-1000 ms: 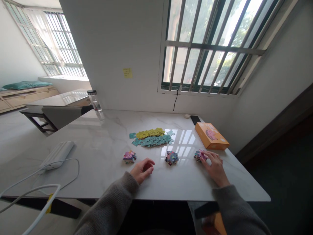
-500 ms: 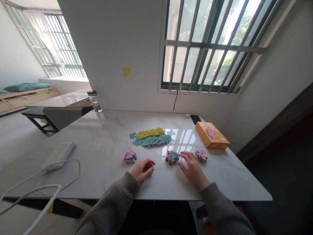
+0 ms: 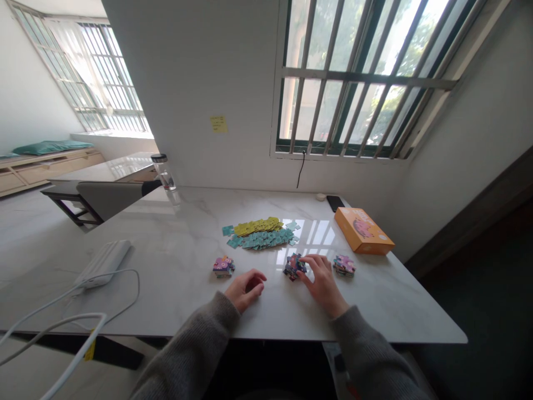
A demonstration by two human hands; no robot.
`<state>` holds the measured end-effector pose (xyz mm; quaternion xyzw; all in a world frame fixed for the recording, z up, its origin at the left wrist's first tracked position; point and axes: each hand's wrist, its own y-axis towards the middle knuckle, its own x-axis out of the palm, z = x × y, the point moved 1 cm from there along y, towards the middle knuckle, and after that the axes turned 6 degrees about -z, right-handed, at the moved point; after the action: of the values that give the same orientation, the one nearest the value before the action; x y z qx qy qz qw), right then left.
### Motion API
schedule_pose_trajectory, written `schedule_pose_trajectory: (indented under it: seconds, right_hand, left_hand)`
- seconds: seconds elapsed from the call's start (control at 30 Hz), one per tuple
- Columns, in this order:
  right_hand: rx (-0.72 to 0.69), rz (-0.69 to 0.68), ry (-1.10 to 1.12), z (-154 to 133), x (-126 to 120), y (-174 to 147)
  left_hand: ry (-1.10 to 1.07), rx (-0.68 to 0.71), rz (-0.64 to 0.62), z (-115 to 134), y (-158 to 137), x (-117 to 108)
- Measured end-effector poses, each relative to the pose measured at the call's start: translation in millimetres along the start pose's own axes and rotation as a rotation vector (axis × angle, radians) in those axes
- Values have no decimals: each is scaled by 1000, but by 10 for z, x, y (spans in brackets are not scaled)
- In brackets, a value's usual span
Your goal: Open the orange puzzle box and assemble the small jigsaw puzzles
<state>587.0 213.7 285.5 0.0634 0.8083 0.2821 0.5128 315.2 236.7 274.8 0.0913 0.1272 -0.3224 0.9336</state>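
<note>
My right hand reaches the middle stack of puzzle pieces, its thumb and fingers closed on a dark, colourful puzzle piece at the top right of the stack. My left hand rests on the table, loosely curled with a gap between thumb and fingers and nothing in it. Left of it sits a stack of pink and purple puzzle pieces. Another pink stack lies just right of my right hand.
Farther back lie overlapping yellow pieces and teal pieces. An orange box and a dark phone are at the right. A white power strip with cables lies left; a bottle stands at the back left.
My right hand has moved slightly left onto the middle stack, and its fingers have closed on a puzzle piece. My left hand keeps its place and shape.
</note>
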Motion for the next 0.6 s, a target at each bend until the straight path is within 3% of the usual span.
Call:
schedule_pose_trajectory:
  seconds: [0.1,0.2,0.37,0.5,0.6]
  right_hand:
    - [33,93,-39,223,-120,-69]
    - [153,166,-157,573,-294,-202]
    - [300,171,-284,1012,-482,-441]
    - [327,98,-289,1060,-474,-515]
    - [291,125,-321,951,-445,-501]
  left_hand:
    - [4,-6,0,14,-1,-2]
    - [14,-2,-6,13,-2,1]
    - [38,0,-13,-31,2,1]
    - [45,-2,-15,-51,5,-3]
    - [40,-6,-17,-38,3,-2]
